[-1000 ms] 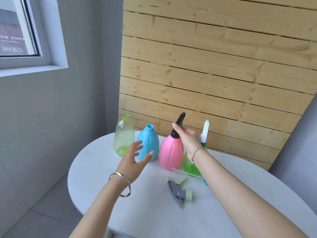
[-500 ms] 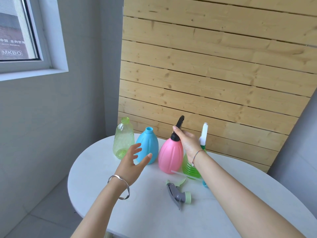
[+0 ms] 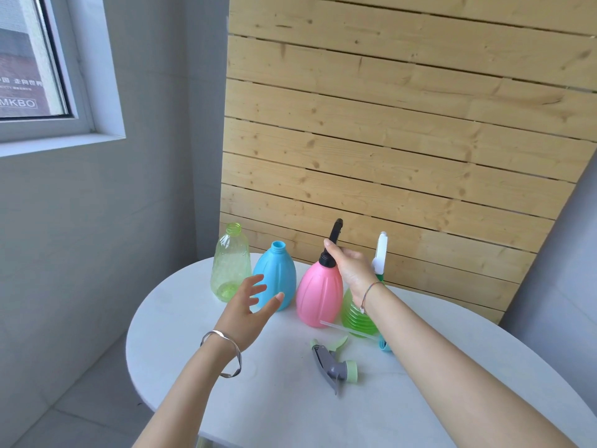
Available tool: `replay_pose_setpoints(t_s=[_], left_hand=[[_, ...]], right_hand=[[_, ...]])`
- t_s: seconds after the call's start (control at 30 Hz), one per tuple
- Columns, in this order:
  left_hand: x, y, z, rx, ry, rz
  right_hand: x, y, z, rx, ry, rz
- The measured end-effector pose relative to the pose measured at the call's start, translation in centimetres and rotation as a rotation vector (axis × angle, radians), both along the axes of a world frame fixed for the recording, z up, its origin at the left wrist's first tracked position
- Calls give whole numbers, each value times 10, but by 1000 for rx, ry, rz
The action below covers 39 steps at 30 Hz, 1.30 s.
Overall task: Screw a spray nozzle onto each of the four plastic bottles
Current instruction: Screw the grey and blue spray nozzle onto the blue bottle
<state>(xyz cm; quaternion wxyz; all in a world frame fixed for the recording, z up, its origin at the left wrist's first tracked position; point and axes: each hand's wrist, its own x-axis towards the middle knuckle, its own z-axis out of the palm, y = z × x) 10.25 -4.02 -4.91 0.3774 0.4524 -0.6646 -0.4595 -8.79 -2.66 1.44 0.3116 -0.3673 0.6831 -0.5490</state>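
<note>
Four bottles stand in a row at the back of the white table point(image 3: 226, 409). The clear green bottle point(image 3: 230, 265) and the blue bottle point(image 3: 276, 274) have bare necks. A black nozzle point(image 3: 332, 242) sits on the pink bottle point(image 3: 318, 294), and my right hand point(image 3: 350, 268) is closed around that nozzle's neck. Behind my right wrist, the ribbed green bottle point(image 3: 355, 313) carries a white and green nozzle point(image 3: 380, 253). My left hand point(image 3: 248, 310) hovers open in front of the blue bottle, apart from it. A grey and green nozzle point(image 3: 332, 367) lies loose on the table.
A blue nozzle cap point(image 3: 384, 345) with a clear dip tube point(image 3: 347, 329) peeks out beside my right forearm. A wooden slat panel point(image 3: 387, 156) leans right behind the bottles. The table's rounded left edge drops to a tiled floor point(image 3: 64, 415).
Both hands keep their poses: the right stays on the black nozzle, the left stays open by the blue bottle. The view has tilted slightly, shifting everything a little lower in frame.
</note>
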Motion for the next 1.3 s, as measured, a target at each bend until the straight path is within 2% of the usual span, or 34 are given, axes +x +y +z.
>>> replay_pose_setpoints(t_s=[0.1,0.2,0.3,0.37,0.43,0.5,0.57,0.63,0.73,0.9,1.0,1.17,1.3], left_hand=[[1,0,1,3,2,8],[3,-1,3,2,6,24],[7,-3,4,-1,11,41],[10,-5,4,-1,13,55],[15,-8,4,-1,18,67],[18,-10,5,-3,31,78],[19,-11,5,-4,40,78],[20,-12,4,-6,46,77],[22,-14,4,-10,60,92],[24,-15,6,-31,76,125],[23,-11,7,-67,53,94],[13,6,15,-152,-5,-26],[-8,30,24,-269,-59,-80]], right_hand=[[1,4,3,-19,34,-1],[5,5,6,-60,129,-120],[21,9,15,-352,327,-177],[34,7,22,-487,497,-41],[48,-4,24,-439,581,158],[60,-20,22,-257,567,287],[66,-36,15,-52,578,332],[69,-46,8,63,583,340],[73,-48,0,70,602,286],[75,-30,-2,-95,759,271],[72,-11,8,-194,712,300],[54,32,27,-357,451,311],[29,72,33,-397,357,317]])
